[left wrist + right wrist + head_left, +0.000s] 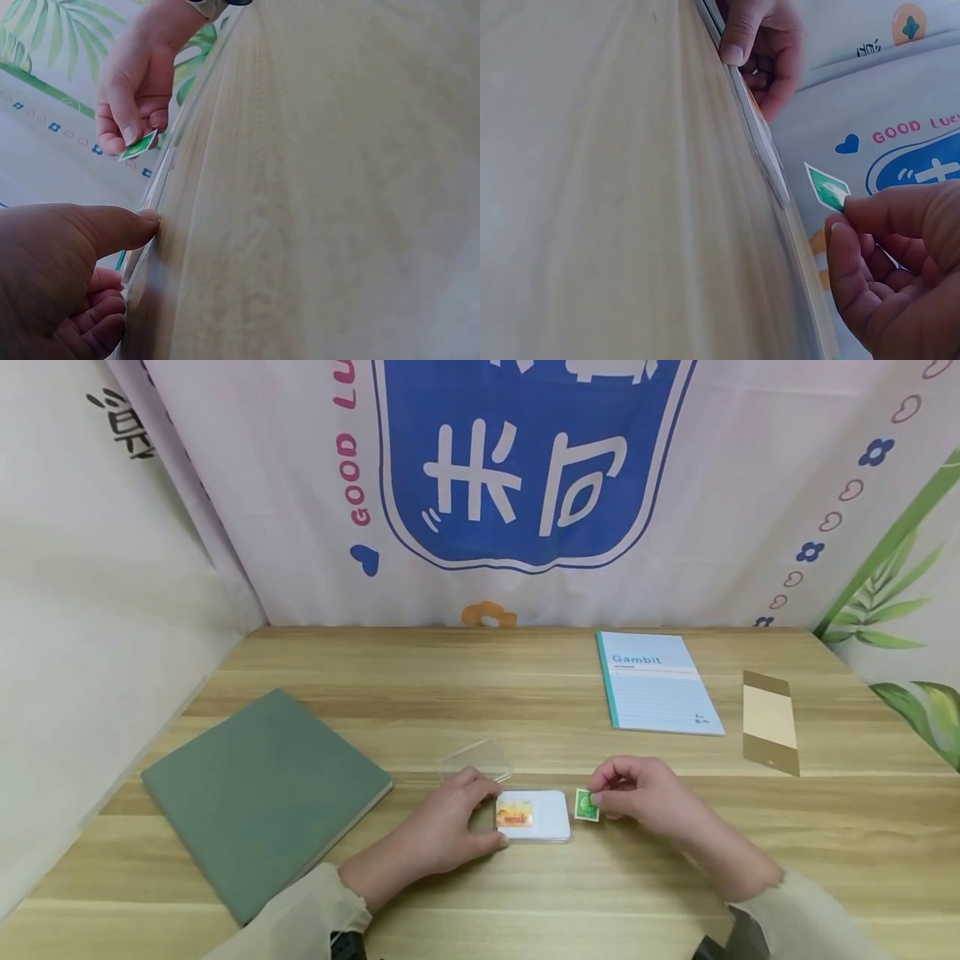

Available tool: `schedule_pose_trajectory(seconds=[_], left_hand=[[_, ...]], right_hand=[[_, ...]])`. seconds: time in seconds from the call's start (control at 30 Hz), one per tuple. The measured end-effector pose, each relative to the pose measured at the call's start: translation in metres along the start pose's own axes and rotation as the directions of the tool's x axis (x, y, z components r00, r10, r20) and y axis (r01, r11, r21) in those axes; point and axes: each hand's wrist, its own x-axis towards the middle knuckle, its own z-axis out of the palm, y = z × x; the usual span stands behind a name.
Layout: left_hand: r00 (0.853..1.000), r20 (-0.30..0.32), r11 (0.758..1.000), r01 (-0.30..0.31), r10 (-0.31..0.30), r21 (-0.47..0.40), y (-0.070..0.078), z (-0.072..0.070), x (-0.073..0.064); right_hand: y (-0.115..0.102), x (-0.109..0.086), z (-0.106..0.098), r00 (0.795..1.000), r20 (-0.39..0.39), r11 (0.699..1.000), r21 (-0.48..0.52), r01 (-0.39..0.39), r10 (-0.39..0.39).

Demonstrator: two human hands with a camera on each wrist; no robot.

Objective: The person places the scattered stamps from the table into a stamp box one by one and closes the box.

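My right hand (637,793) pinches a small green stamp (586,807) with a white border by its edge, just right of a white, rounded-corner card stack (551,814). A yellow and orange stamp (514,813) lies on the left half of the top card. My left hand (453,822) holds the stack at its left side, thumb at the near corner and fingers at the far one. Behind that hand lies a clear plastic lid (480,760), partly covered by the fingers. In the right wrist view the green stamp (827,187) sticks out from thumb and finger.
A large dark green album (262,793) lies at the left of the wooden table (450,693). At the back right are a light blue notebook (660,685) and a cream and brown packet (770,721). A printed curtain (300,527) hangs behind the table.
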Motion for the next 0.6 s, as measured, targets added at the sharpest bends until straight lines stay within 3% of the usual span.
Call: schedule_pose_trajectory(seconds=[0.6], left_hand=[[1.000,0.004,1.000,0.001,-0.001,-0.001,-0.001,0.001,0.000]], right_hand=[[-0.006,0.014,0.021,0.994,0.067,0.995,-0.037,0.088,-0.086]])
